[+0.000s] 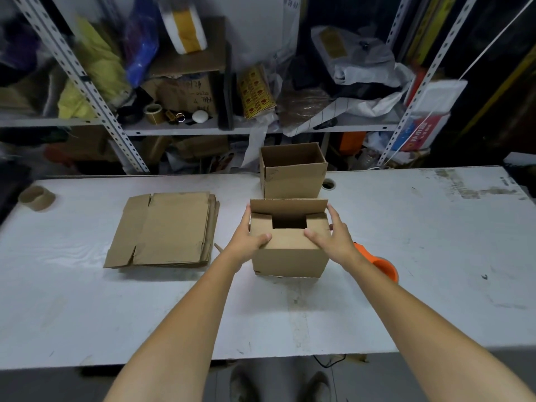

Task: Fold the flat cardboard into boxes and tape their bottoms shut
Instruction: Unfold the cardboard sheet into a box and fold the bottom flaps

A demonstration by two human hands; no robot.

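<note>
A cardboard box stands in the middle of the white table, its side flaps and near flap folded inward and its far flap still upright. My left hand holds the box's left side, thumb pressing on the near flap. My right hand holds the right side the same way, fingers reaching up to the far flap's corner. A finished open box stands just behind it. A stack of flat cardboard lies to the left.
An orange tape dispenser lies right of the box, partly hidden by my right forearm. A brown tape roll sits at the table's far left. A cable hole is behind the boxes. Cluttered metal shelves rise behind the table.
</note>
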